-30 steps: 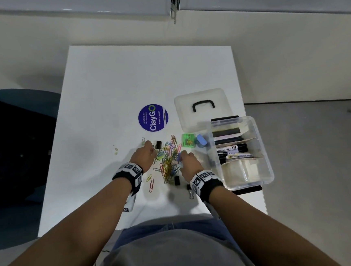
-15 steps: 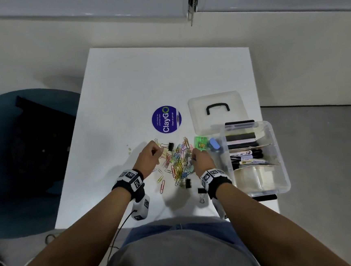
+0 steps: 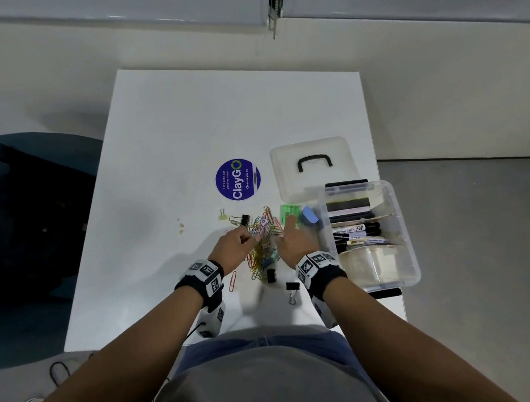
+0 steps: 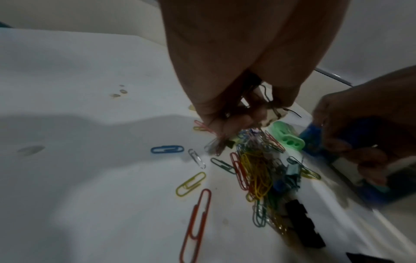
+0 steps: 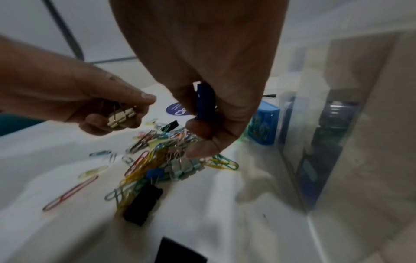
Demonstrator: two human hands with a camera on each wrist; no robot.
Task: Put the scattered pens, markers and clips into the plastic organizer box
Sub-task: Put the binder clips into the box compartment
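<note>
A heap of coloured paper clips (image 3: 262, 242) and binder clips lies on the white table (image 3: 186, 127) between my hands. My left hand (image 3: 234, 246) hovers over the heap's left side and grips a few clips, among them a beige binder clip (image 5: 121, 116). My right hand (image 3: 294, 241) is over the heap's right side, fingers curled round a dark blue binder clip (image 5: 205, 103). The clear plastic organizer box (image 3: 400, 208) stands open at the right, with markers (image 3: 359, 229) inside. Black binder clips (image 3: 292, 289) lie near the table's front edge.
The box's clear lid (image 3: 313, 167) with a black handle lies behind the box. A green sharpener (image 3: 287, 213) and a blue eraser (image 3: 310, 216) sit left of the box. A round purple sticker (image 3: 237, 179) is on the table. A dark chair (image 3: 19, 222) stands at the left.
Both hands have lifted slightly off the heap with clips in their fingers. The head view has shifted, so the table sits further right in the picture.
</note>
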